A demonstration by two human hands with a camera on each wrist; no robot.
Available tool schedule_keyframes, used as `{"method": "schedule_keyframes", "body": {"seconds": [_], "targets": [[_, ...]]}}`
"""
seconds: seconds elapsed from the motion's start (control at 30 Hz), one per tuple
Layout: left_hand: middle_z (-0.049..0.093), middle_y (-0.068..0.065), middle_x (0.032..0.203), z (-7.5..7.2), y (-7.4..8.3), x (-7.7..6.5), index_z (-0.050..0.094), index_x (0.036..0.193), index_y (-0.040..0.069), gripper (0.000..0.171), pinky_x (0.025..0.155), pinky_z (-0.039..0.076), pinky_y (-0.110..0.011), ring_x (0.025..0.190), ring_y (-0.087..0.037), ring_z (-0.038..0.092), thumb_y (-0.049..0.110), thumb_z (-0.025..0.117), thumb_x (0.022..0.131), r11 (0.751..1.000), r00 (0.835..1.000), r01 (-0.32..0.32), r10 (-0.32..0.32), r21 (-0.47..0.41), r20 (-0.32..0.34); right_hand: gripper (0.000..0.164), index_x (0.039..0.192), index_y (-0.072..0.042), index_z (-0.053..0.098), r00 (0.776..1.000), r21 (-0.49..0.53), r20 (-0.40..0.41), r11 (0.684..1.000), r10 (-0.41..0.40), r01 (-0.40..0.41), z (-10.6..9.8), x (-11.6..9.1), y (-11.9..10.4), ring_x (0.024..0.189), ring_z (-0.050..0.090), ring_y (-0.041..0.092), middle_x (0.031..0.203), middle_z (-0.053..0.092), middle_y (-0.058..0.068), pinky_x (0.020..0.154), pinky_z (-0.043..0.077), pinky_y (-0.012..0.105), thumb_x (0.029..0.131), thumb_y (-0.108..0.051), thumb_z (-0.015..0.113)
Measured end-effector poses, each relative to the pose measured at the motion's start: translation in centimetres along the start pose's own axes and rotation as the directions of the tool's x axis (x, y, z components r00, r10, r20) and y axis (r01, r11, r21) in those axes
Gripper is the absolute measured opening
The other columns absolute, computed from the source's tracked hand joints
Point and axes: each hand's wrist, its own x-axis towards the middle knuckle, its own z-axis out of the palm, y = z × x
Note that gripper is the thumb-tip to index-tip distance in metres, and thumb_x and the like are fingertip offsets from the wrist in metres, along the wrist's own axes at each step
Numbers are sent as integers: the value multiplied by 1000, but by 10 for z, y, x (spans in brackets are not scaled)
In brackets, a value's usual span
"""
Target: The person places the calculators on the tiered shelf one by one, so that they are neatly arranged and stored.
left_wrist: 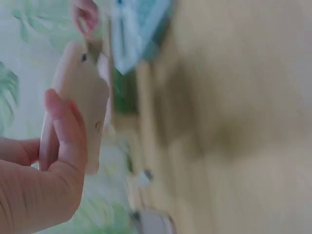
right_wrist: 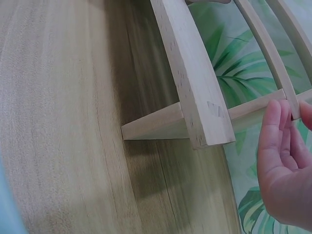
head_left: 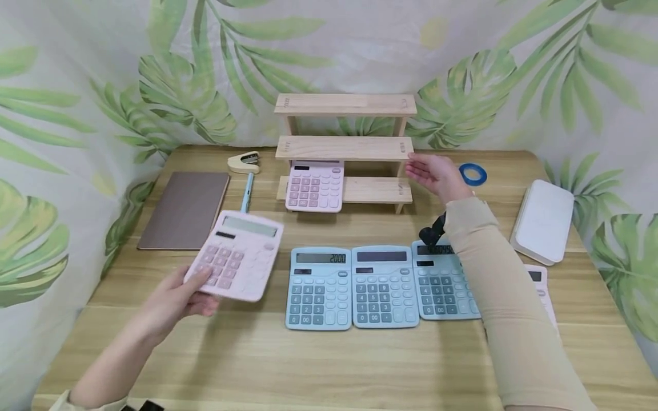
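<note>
My left hand (head_left: 175,297) grips a pink calculator (head_left: 247,260) by its lower left corner, thumb over the keys and fingers beneath. It is tilted above the table; the left wrist view shows its back (left_wrist: 83,97). My right hand (head_left: 434,174) pinches the right end of the middle board of a three-tier wooden shelf (head_left: 344,147), its fingers and thumb on opposite sides in the right wrist view. Another pink calculator (head_left: 315,188) leans on the lowest tier at the left. Three blue calculators (head_left: 319,291) lie in a row in front; my right sleeve overlaps the rightmost one.
To the left lie a brown notebook (head_left: 184,210), a cream stapler (head_left: 244,162) and a blue pen (head_left: 247,193). On the right are a blue tape roll (head_left: 473,174), a white box (head_left: 544,221) and a pink calculator (head_left: 541,285) partly hidden by the right arm. A leaf-print cloth hangs behind.
</note>
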Motion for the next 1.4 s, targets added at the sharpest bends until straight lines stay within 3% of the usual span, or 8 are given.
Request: {"method": "schedule_keyframes", "body": {"seconds": [0.1,0.27,0.37,0.6,0.9,1.03,1.23,1.4], "targets": [[67,0,86,26,22,14,28,124,2,39,69,61,-24,75,-11,66,26,44,98,988,992,12,7,-154,123,5,90,-8,65,1000,17,-12,1000,-8,8,-3,0,-1,79,66,13,76,69,4,82,58,22,85,-10,65],[66,-1,99,78,53,51,21,139,0,47,82,59,-25,87,-13,66,19,38,100,948,947,150,-55,-281,318,5,87,-7,66,1000,68,-13,998,14,-13,-3,3,1,75,67,15,72,70,6,83,59,24,83,-5,66],[65,-3,98,109,65,77,22,141,1,45,85,58,-24,87,-13,66,15,34,100,932,941,203,-101,-300,324,4,86,-7,66,1000,71,-20,997,22,-21,-3,4,4,75,67,15,71,70,6,86,58,25,83,-4,66],[60,-11,101,161,76,129,34,134,5,37,82,58,-22,82,-14,66,14,39,99,907,959,261,-204,-331,197,5,87,-9,66,999,-1,-37,1000,-7,7,1,6,8,78,67,14,73,70,4,90,57,26,82,-7,68],[57,-10,98,182,76,162,36,130,2,35,78,58,-19,80,-14,63,10,43,97,878,955,293,-249,-379,160,7,88,-8,66,998,-7,-64,1000,2,-2,5,7,9,76,68,14,74,70,5,86,58,26,82,-6,68],[57,-10,96,187,75,167,40,128,0,34,86,56,-20,84,-15,62,9,44,96,859,956,293,-255,-419,145,5,88,-9,66,999,-8,-43,1000,-6,6,3,7,7,76,68,14,75,70,5,89,57,25,83,-6,67],[57,-11,98,194,70,169,45,128,-1,33,98,52,-25,102,-21,57,3,45,95,792,953,295,-281,-535,110,4,86,-8,66,1000,-5,-30,1000,-9,9,1,7,4,74,67,13,74,70,5,82,59,24,83,-6,67],[59,-10,96,199,74,174,48,124,0,32,92,54,-21,95,-16,60,3,49,92,784,957,275,-281,-556,77,6,87,-8,66,999,18,-51,1000,-4,4,0,7,1,74,68,15,73,70,6,81,60,24,82,-4,67]]}}
